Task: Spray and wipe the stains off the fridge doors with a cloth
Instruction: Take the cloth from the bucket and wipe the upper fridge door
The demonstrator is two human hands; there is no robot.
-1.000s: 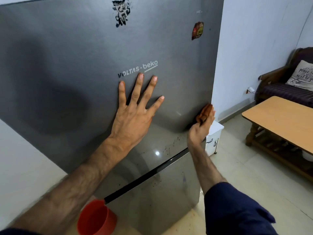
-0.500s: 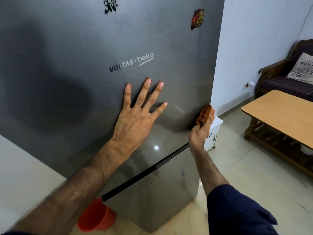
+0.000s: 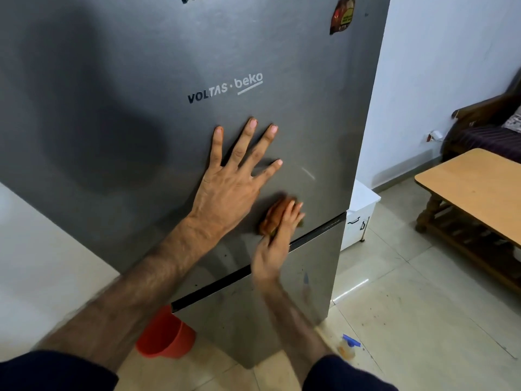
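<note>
A crumpled orange cloth is grasped by the right hand and pressed on the grey metal fridge door; the left hand lies released, flat beside it. Dark specks below the grip are not yet wiped.

A red-orange plastic bucket is seen on the tiled floor at the near left, partly hidden. A light wooden coffee table with a lower slatted shelf is placed at the right. Beyond it, at the far right, a dark wooden sofa with a striped seat is partly shown, and a patterned cushion is laid on it. A small white cabinet is set against the pale wall. What may be a small plug is fixed low on that wall.
</note>
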